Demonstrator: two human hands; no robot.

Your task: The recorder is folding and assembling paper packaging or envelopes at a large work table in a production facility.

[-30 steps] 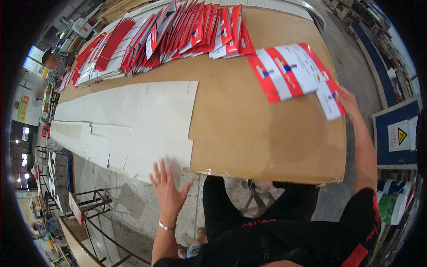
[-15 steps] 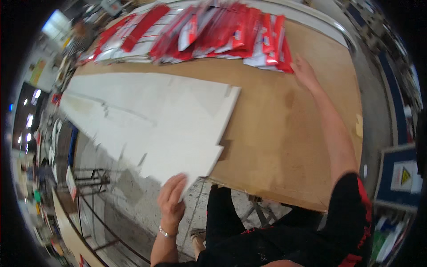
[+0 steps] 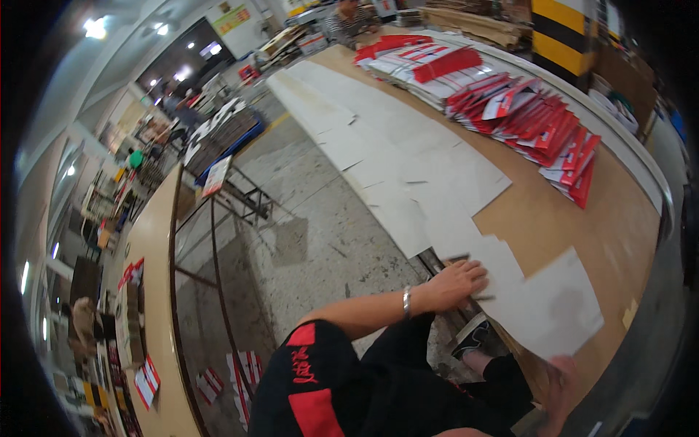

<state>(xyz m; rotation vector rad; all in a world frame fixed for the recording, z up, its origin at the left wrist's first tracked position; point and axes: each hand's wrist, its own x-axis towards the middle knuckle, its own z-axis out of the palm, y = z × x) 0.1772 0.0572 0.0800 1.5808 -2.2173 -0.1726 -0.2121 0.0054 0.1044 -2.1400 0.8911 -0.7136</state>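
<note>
Head camera view: a long brown tabletop (image 3: pixel 597 218) runs from the lower right up toward the top centre, its edges bent by the wide lens. White cut-out sheets (image 3: pixel 397 149) lie along its left side, with slits and stepped edges; the nearest white sheet (image 3: pixel 520 309) reaches down to the near end. At this sheet's left edge is the person's left hand (image 3: pixel 460 282), fingers together and slightly curled; whether it grips cannot be told. The right hand (image 3: pixel 561 386), blurred, is by the sheet's near lower edge; its opening and hold cannot be told either. Red-and-white flat packets (image 3: pixel 539 127) overlap in a slanting row along the table's far right side. Beyond stands a black-and-yellow striped pillar (image 3: pixel 561 36). Someone in a striped top (image 3: pixel 346 29) is at the table's far end. Left of the table is a grey, stained floor (image 3: pixel 320 211), then a second tan table (image 3: pixel 156 240), under ceiling lights (image 3: pixel 95 29).
</note>
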